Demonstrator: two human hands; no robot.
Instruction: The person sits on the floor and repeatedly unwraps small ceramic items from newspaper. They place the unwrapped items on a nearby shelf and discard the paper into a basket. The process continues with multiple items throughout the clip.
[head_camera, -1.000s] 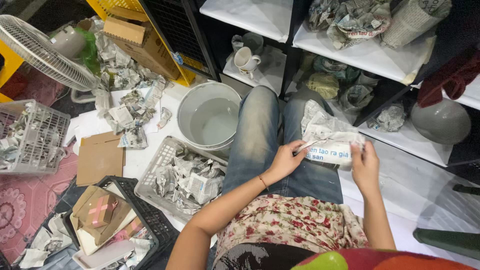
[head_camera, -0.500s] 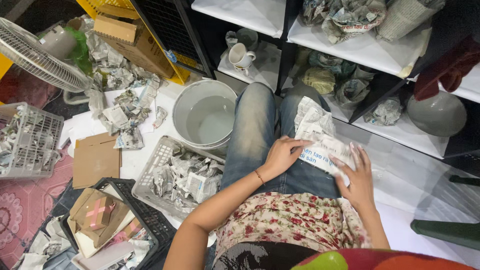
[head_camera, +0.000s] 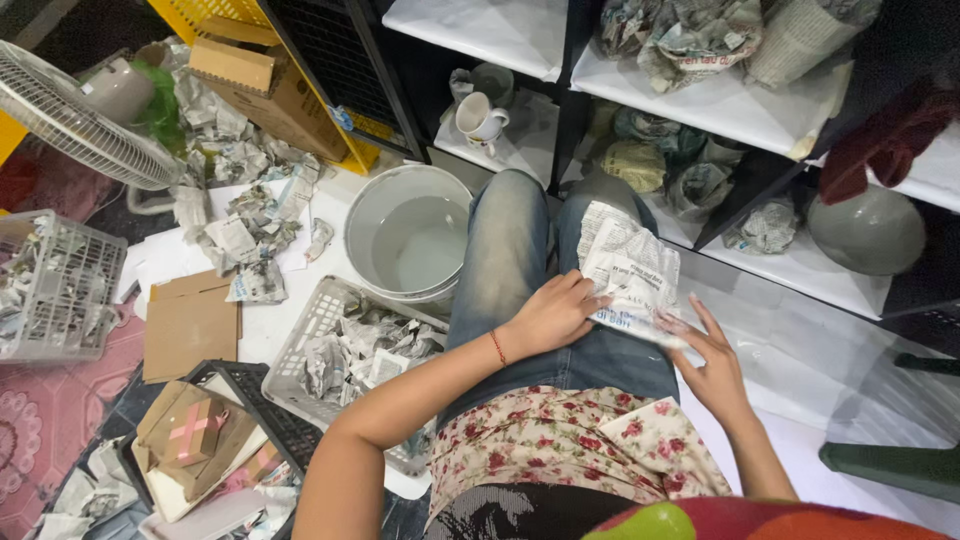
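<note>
Floor (head_camera: 800, 370) white, strewn with newspaper scraps (head_camera: 240, 235), beside shelves (head_camera: 720, 105).

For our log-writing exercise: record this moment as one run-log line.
left hand: flat on newspaper sheet | right hand: pressing sheet's edge | sheet: on lap | bucket: beside knee

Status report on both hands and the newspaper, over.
Left hand and right hand flat on crumpled newspaper sheet, pressed over lap. Nothing in the way.

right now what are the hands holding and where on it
A crumpled newspaper sheet lies on the lap. The left hand presses its near left edge, and the right hand has its fingers spread flat on the near right corner. Neither hand lifts it.
</note>
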